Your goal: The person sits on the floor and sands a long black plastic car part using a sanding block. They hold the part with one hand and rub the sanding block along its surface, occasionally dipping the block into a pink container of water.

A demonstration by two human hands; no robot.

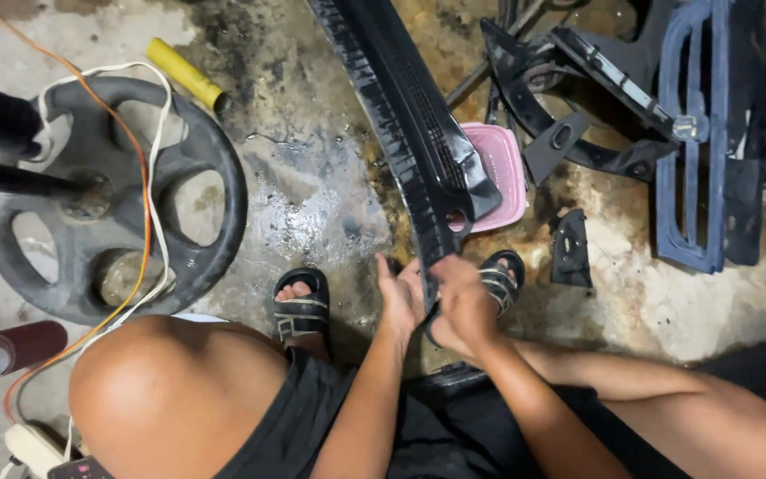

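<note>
Both hands on the near end of a long black plastic trim panel point(418, 133), ribbed/slotted, running from frame centre up toward 12 o'clock. Left hand point(401, 297) sits at the panel's 9 o'clock side, fingers straight and together, palm flat against the edge. Right hand point(465, 302) at its 3 o'clock side, fingers curled around the panel's tip; the two hands squeeze the end between them. Exact grip under the right fingers is hidden, can't tell. Panel's lower end hangs over the floor between two sandalled feet: left sandal point(301, 303) at 9 o'clock of the hands, right sandal point(503, 275) just beside the right hand at 2 o'clock. Pink plastic container point(503, 173) lies under/behind the panel at 1 o'clock. Black brackets and linkage parts point(578, 98) plus a blue frame piece point(693, 142) at 2 o'clock, well apart. Steering wheel point(104, 200) at 9 o'clock with orange and white cables point(148, 222) draped across it; yellow tube point(186, 73) at 11 o'clock. Floor wet and stained concrete.
</note>
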